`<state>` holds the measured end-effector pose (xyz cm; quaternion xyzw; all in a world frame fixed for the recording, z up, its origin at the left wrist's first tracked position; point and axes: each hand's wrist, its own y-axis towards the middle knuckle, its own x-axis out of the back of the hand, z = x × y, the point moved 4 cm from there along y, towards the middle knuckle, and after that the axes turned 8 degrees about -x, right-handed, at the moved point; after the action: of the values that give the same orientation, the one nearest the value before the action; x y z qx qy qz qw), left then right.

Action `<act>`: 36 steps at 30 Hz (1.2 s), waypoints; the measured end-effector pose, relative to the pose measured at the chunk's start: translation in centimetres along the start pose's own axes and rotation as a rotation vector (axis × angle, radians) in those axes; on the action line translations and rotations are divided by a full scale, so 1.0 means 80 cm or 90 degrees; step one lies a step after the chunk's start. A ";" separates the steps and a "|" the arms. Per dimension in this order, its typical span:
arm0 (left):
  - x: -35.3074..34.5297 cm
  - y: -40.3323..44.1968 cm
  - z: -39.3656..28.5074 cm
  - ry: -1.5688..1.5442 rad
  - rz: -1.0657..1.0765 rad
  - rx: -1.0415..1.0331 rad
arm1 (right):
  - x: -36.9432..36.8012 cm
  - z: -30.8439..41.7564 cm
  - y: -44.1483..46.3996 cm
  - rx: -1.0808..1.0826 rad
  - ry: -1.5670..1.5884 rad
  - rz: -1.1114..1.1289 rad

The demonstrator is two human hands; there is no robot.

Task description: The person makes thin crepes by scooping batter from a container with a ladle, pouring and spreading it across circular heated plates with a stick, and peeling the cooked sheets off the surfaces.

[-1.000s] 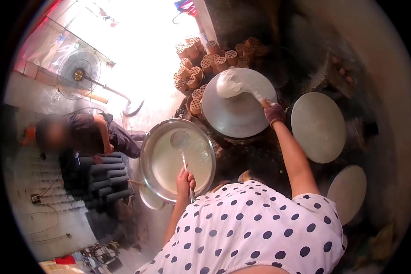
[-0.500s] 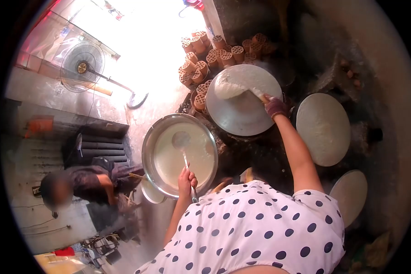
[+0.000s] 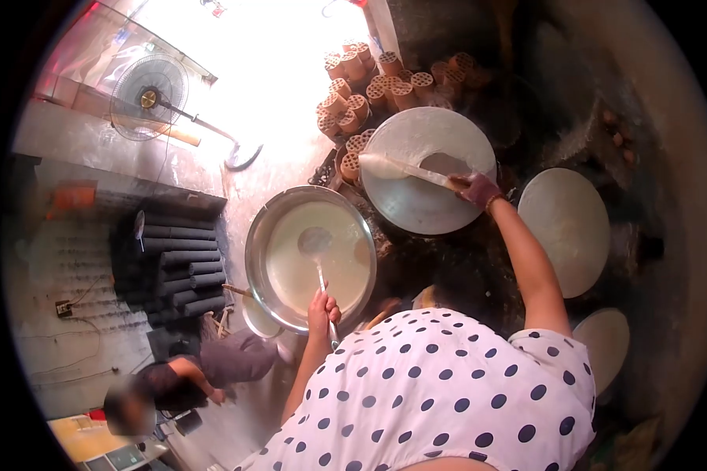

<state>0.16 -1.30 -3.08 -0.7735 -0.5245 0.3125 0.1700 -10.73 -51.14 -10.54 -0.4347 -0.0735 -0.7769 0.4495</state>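
Left hand: closed round the handle of a ladle, the hand at the basin's six o'clock, the ladle's bowl near the middle of the pale liquid.
Right hand: gloved, gripping a flat paddle at the round plate's four o'clock; the blade points to nine.
Round plate: two o'clock from the basin, the plate partly coated white.
Perforated cylinders: stacked at the plate's eleven o'clock.
Co-worker: bent over, seven o'clock from the basin.
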 end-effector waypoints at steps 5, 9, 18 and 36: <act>0.000 -0.011 0.010 0.029 -0.025 0.007 | 0.035 0.015 0.024 -0.148 -0.036 -0.102; 0.001 -0.019 0.016 0.009 -0.042 0.011 | 0.013 0.012 0.005 -0.035 -0.032 -0.051; 0.014 -0.047 0.042 -0.060 -0.074 0.039 | 0.025 0.002 0.013 -0.051 -0.030 -0.052; 0.047 -0.052 0.023 0.012 -0.029 0.043 | 0.012 0.005 -0.247 0.050 0.023 -0.282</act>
<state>-3.08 3.65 -3.14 -0.7584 -0.5292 0.3186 0.2081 -25.74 -40.02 -4.13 -0.3759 -0.1891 -0.8611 0.2854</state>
